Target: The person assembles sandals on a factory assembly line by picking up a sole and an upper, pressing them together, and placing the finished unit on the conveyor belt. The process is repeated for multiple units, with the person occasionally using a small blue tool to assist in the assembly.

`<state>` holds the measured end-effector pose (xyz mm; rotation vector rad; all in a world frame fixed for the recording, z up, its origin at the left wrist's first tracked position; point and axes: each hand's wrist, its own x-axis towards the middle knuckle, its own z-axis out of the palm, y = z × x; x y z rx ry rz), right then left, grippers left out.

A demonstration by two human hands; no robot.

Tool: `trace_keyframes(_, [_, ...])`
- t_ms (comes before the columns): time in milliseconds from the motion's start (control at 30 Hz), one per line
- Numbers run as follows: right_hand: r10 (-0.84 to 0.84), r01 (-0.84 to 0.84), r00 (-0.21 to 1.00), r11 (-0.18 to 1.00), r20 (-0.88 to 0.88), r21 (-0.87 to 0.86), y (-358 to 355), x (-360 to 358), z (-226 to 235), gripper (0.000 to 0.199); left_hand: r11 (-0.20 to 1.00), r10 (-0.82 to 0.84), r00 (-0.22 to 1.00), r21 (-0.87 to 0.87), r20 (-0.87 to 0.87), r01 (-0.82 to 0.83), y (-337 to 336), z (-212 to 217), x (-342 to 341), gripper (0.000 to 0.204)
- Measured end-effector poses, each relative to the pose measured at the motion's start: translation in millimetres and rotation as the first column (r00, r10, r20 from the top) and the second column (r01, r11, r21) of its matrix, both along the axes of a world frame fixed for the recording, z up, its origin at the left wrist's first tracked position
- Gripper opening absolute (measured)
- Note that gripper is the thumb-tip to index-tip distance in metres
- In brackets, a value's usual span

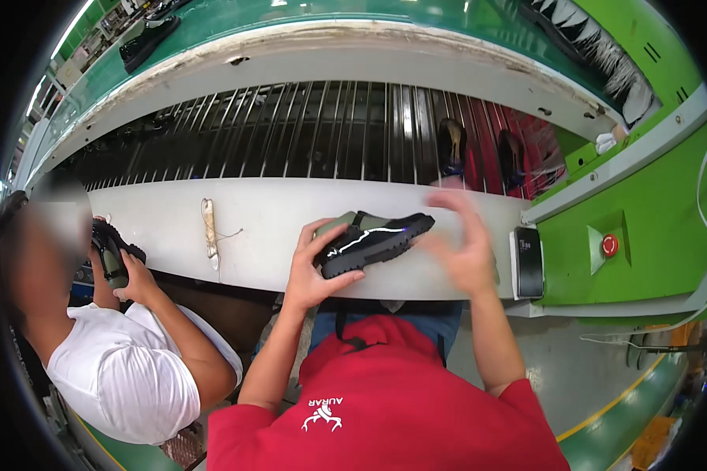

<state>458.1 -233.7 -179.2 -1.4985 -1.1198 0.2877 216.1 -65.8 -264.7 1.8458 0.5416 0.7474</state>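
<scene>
My left hand (313, 267) grips the heel end of a black and olive shoe (373, 237) with a thick black sole, held on its side above the white ledge (275, 216). My right hand (467, 243) hovers blurred at the shoe's toe, fingers spread, holding nothing. Whether it touches the toe I cannot tell.
A person in a white shirt (126, 369) at my left holds another dark shoe (111, 250). A cream strap with loose threads (210, 229) lies on the ledge. Two dark shoes (451, 146) ride the metal-slat conveyor. A black device (529, 261) and red button (609, 246) sit at right.
</scene>
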Motion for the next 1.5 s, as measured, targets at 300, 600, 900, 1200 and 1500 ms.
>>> trace_keyframes(300, [0.484,-0.258,0.560,0.873,-0.672,0.413,-20.9,45.1,23.4,0.045,0.997,-0.005,1.000,0.072,0.009,0.005,15.7,-2.3,10.9,0.084])
trace_keyframes(600, [0.849,-0.772,0.466,0.528,-0.250,0.355,52.0,20.3,129.3,0.046,0.993,0.025,0.999,0.117,0.025,-0.028,2.9,3.7,-3.3,0.080])
trace_keyframes(900, [0.354,-0.307,0.916,0.921,0.189,-0.239,14.4,29.3,-11.7,0.065,0.969,-0.093,0.988,0.240,0.121,0.062,7.4,1.6,2.5,0.081])
trace_keyframes(1200, [0.969,-0.555,0.039,0.223,-0.243,0.801,13.1,59.0,106.2,0.076,0.932,-0.142,0.990,0.338,0.014,0.129,16.1,40.6,11.5,0.078])
trace_keyframes(1500, [-0.268,0.547,0.591,0.826,0.761,-0.134,-77.0,61.0,55.0,0.087,0.941,-0.051,0.998,0.336,0.020,0.041,4.0,36.9,1.3,0.075])
